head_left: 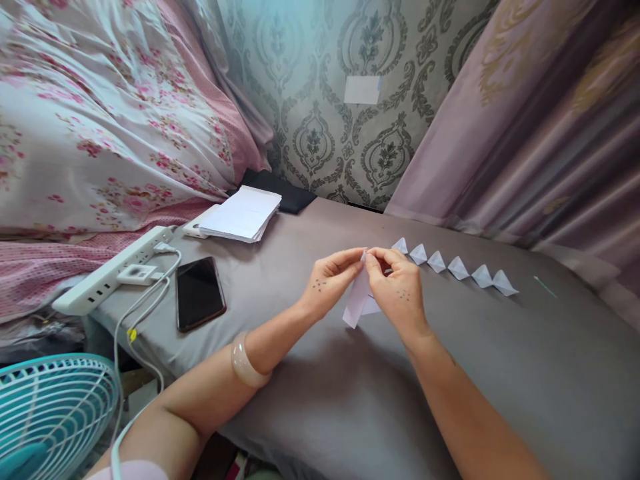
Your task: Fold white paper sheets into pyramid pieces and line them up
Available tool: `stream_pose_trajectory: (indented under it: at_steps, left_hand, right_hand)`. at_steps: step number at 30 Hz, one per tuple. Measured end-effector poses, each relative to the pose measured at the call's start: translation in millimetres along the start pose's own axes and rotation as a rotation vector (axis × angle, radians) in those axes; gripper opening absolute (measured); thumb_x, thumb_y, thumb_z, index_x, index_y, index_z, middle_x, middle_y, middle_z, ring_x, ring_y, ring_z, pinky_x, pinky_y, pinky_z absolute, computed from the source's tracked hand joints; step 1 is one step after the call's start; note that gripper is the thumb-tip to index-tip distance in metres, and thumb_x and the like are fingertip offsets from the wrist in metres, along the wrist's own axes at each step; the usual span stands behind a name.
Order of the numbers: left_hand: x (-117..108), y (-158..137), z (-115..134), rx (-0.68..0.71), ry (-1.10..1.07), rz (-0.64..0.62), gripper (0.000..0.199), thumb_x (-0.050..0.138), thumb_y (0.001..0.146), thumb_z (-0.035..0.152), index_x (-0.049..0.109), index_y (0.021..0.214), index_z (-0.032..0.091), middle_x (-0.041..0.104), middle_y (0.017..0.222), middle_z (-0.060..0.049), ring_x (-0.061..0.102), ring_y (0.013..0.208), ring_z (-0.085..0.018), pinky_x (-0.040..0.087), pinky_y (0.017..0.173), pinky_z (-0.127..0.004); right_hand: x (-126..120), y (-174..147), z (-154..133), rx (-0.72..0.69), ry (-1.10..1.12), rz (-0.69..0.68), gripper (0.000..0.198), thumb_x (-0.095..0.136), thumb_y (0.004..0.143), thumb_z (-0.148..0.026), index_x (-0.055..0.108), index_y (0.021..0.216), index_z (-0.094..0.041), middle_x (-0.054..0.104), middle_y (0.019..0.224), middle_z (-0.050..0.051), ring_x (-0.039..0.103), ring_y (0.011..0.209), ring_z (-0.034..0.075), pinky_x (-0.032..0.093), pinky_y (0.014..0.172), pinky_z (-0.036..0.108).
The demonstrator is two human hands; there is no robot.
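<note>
A partly folded sheet of white paper (356,303) hangs down between my two hands above the grey cloth. Thumb and fingers of my left hand (333,275) pinch its top end. My right hand (396,280) pinches the same end from the other side, the fingertips of both hands meeting there. Part of the paper is hidden behind my right hand. Just beyond and to the right of that hand, several small folded paper pieces (458,268) with pointed tops stand in a slanting row.
Left on the grey cloth (500,373) are a phone (201,293), a power strip (115,270) with cables, and a stack of white paper (241,213) near a black flat item (280,191). A turquoise fan (55,413) stands at lower left. Curtains (480,133) hang at right.
</note>
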State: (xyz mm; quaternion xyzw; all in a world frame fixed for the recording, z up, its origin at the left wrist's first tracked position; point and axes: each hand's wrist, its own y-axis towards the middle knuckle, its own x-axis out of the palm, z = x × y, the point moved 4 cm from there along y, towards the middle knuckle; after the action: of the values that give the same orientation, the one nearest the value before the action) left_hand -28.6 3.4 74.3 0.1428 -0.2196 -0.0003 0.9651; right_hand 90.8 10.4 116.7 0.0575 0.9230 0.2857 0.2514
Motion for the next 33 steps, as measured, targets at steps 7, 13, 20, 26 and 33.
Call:
stream_pose_trajectory:
  at_steps: [7, 13, 20, 26, 33]
  left_hand:
    - [-7, 5, 1, -0.069, -0.062, 0.025, 0.02, 0.075, 0.075, 0.033, 0.077, 0.086, 0.018, 0.073, 0.09, -0.007, 0.063, 0.085, -0.016, 0.046, 0.085, -0.031]
    - [-10, 2, 11, 0.054, 0.051, 0.144, 0.012, 0.074, 0.074, 0.031, 0.076, 0.075, 0.019, 0.07, 0.082, -0.003, 0.06, 0.082, -0.015, 0.045, 0.08, -0.028]
    - [-10, 1, 17, 0.062, 0.014, 0.199, 0.011, 0.073, 0.075, 0.028, 0.075, 0.074, 0.017, 0.068, 0.079, -0.002, 0.057, 0.077, -0.013, 0.043, 0.077, -0.026]
    - [-12, 4, 11, -0.105, -0.159, 0.241, 0.018, 0.078, 0.068, 0.032, 0.074, 0.075, 0.016, 0.065, 0.069, -0.001, 0.053, 0.063, -0.01, 0.039, 0.062, -0.024]
    - [-18, 10, 8, -0.136, -0.175, 0.243, 0.02, 0.08, 0.066, 0.032, 0.074, 0.074, 0.015, 0.066, 0.067, -0.001, 0.053, 0.06, -0.008, 0.04, 0.059, -0.022]
  right_hand:
    - [6, -4, -3, -0.034, -0.025, -0.032, 0.02, 0.053, 0.085, -0.03, 0.069, 0.082, -0.018, 0.063, 0.079, 0.005, 0.059, 0.067, 0.015, 0.048, 0.066, 0.031]
    - [9, -6, -9, -0.038, -0.055, -0.046, 0.02, 0.053, 0.086, -0.031, 0.069, 0.082, -0.019, 0.063, 0.08, 0.005, 0.058, 0.067, 0.015, 0.047, 0.065, 0.031]
    - [10, -7, -11, 0.017, -0.048, -0.104, 0.031, 0.055, 0.088, -0.042, 0.07, 0.074, -0.019, 0.061, 0.071, 0.003, 0.054, 0.062, 0.014, 0.042, 0.061, 0.029]
    - [12, -7, -5, 0.181, -0.003, -0.234, 0.042, 0.056, 0.084, -0.053, 0.067, 0.064, -0.018, 0.06, 0.06, 0.001, 0.051, 0.055, 0.013, 0.037, 0.051, 0.026]
    - [1, 3, 6, 0.237, 0.009, -0.429, 0.028, 0.071, 0.072, -0.045, 0.072, 0.085, -0.02, 0.071, 0.082, 0.004, 0.064, 0.074, 0.019, 0.049, 0.066, 0.031]
